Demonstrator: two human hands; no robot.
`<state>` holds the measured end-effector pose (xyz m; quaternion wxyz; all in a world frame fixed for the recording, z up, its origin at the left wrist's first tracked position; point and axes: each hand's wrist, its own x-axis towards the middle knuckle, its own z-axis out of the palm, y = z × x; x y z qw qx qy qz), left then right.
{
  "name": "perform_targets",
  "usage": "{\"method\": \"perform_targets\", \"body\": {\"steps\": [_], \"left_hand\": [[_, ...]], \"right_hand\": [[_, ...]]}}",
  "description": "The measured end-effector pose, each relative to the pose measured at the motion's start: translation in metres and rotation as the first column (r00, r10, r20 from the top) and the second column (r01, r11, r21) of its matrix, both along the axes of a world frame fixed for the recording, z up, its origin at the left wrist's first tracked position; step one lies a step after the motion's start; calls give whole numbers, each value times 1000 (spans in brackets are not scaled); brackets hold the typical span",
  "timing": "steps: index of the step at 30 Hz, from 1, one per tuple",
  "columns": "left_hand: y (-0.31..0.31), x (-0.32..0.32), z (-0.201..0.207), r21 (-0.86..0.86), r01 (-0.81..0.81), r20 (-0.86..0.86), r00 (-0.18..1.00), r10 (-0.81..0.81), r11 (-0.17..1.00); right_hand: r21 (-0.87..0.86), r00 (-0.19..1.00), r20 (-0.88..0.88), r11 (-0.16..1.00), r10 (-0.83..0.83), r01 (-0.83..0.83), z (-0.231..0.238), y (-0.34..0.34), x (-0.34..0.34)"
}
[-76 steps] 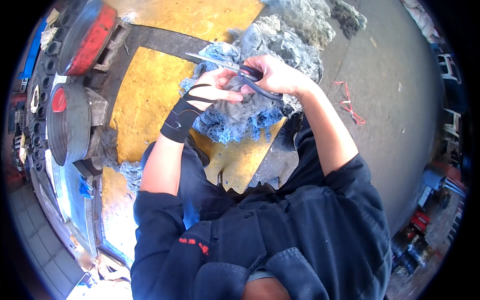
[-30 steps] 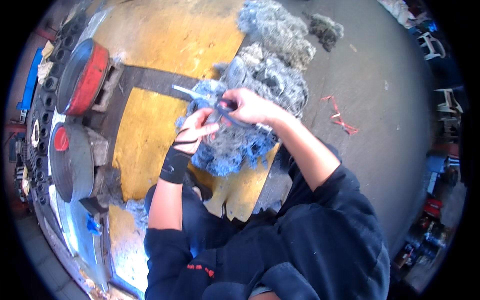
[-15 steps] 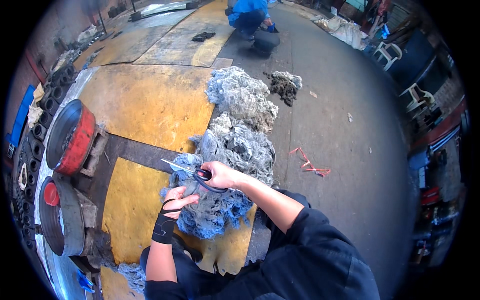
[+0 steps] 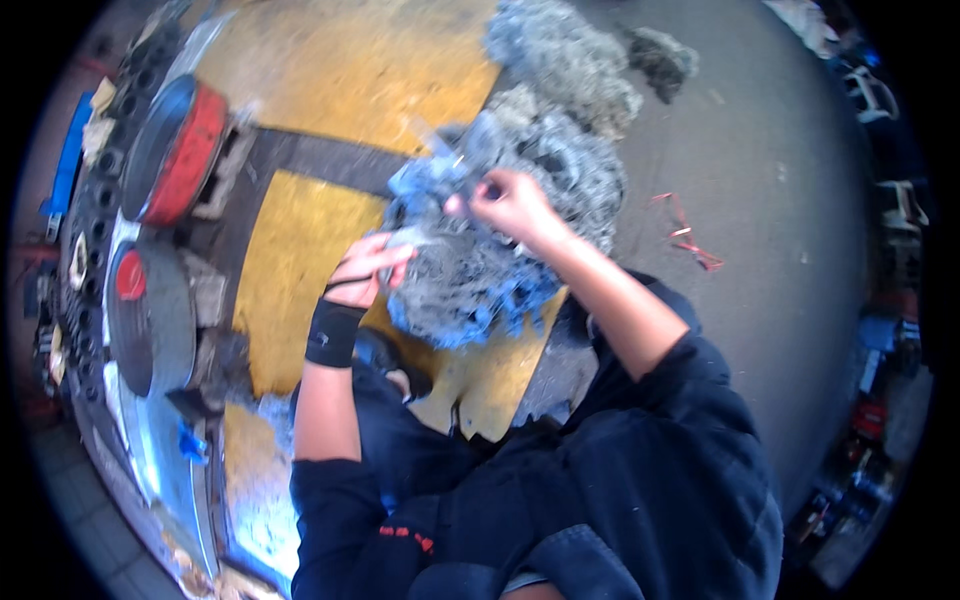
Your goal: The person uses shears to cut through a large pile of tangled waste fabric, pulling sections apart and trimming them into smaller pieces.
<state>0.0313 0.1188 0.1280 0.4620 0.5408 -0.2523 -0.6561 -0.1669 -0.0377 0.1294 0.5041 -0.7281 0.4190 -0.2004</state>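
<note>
The person's left hand point(image 4: 368, 270) pinches the tangled grey-blue fibre wad point(image 4: 480, 270) on the yellow floor; the right hand point(image 4: 508, 200), closed on a strand, should pull slowly so clumps separate cleanly.

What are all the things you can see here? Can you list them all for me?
Fluffy fibre pile: one long heap, grey and blue, middle top, on the floor.
Scissors: one pair, blurred, at the heap by the right hand.
Floor panels: two, yellow, left of the heap.
Round machine parts: two, grey with red, far left.
Red strip: one, on the grey floor, right.
Wrist wrap: one, black, left wrist.
Left hand: pinching fibre.
Right hand: closed at the heap's top, on the scissors.
</note>
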Motion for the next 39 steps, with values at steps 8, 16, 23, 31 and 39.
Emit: {"method": "perform_targets", "body": {"steps": [8,16,23,31,39], "left_hand": [[26,25,-7,114,-42,98,995,31,993],[40,33,-12,114,-56,92,995,46,992],[41,31,-10,82,-29,83,996,22,996],[33,14,-16,21,-31,164,986,27,999],[25,8,-11,-29,-37,139,990,40,999]], "right_hand": [[523,963,236,818,129,-238,40,45,-12],[804,852,146,441,503,-398,9,101,-26],[907,881,120,311,457,-285,-1,112,-16],[902,926,193,313,326,-298,-6,110,3],[887,962,94,418,255,-197,7,113,2]]}}
